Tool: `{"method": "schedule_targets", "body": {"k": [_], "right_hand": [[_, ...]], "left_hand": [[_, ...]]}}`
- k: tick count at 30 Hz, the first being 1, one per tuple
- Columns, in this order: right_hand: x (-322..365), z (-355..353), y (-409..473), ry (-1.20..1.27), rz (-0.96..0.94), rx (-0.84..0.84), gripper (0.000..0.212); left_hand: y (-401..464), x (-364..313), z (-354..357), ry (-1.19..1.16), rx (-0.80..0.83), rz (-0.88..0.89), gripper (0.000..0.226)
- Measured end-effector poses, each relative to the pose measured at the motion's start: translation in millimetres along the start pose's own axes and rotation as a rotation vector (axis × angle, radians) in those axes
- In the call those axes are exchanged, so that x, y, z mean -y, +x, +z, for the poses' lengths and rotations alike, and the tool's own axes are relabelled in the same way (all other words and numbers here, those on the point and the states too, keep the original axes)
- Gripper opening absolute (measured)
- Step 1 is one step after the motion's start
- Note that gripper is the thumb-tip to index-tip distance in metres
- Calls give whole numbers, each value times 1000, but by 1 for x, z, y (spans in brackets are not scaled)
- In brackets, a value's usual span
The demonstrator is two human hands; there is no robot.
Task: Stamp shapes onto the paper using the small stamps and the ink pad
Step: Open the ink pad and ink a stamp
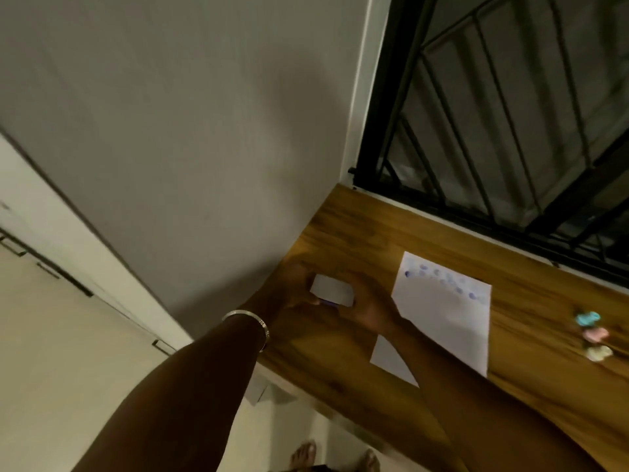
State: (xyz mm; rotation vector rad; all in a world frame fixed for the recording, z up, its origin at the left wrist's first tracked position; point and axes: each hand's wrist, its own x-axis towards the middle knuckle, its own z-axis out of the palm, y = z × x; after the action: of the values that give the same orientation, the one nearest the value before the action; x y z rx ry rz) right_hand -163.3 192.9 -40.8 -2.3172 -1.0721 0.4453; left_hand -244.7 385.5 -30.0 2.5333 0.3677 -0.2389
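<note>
Both hands meet at the desk's point(357, 233) left end, gripping a white ink pad point(333, 290): left hand point(299, 287) curled on its near-left side; right hand point(369, 310) pinching its right edge; paper point(446, 311) with blue prints lies beside; three stamps point(594, 335) further right; image blurred.

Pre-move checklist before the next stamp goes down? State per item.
1. Ink pad in hand: ok, left hand and right hand both hold the white case.
2. Ink pad open, ink exposed: cannot tell, blurred; only a blue sliver shows under the lid.
3. Paper lying flat on the table: ok.
4. Free space on paper: ok, blue prints sit only along the far edge.
5. Stamps at hand: not ok, the three lie on the table to the right of the paper, none held.
6. Stamp faces inked: cannot tell.
</note>
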Motion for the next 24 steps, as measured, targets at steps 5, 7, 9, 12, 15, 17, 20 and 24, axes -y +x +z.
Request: {"method": "schedule_targets", "body": {"k": [5,7,9,12,15,17,20,24], "right_hand": [[9,10,14,-13,-4,93,72],[9,12,19,-26,-6,120,71],[9,12,22,-50,-13,135,70],[8,12,22,-20,-32,160,68],[7,11,21,-9,-46,203,67],[8,9,19,-3,-30,235,65],[7,3,19,8,-6,254,56],[9,-8,19,102,43,217,40]], "left_hand": [[-12,17,3,-40,-11,-53,70],[-14,18,5,-13,22,-94,71],[-17,17,7,43,46,-141,70],[-27,17,10,-12,-32,-107,63],[-32,15,11,-1,-69,-119,64],[-30,10,10,76,-12,-169,65],[-25,6,7,82,49,-235,67],[-23,6,3,-3,65,-256,48]]}}
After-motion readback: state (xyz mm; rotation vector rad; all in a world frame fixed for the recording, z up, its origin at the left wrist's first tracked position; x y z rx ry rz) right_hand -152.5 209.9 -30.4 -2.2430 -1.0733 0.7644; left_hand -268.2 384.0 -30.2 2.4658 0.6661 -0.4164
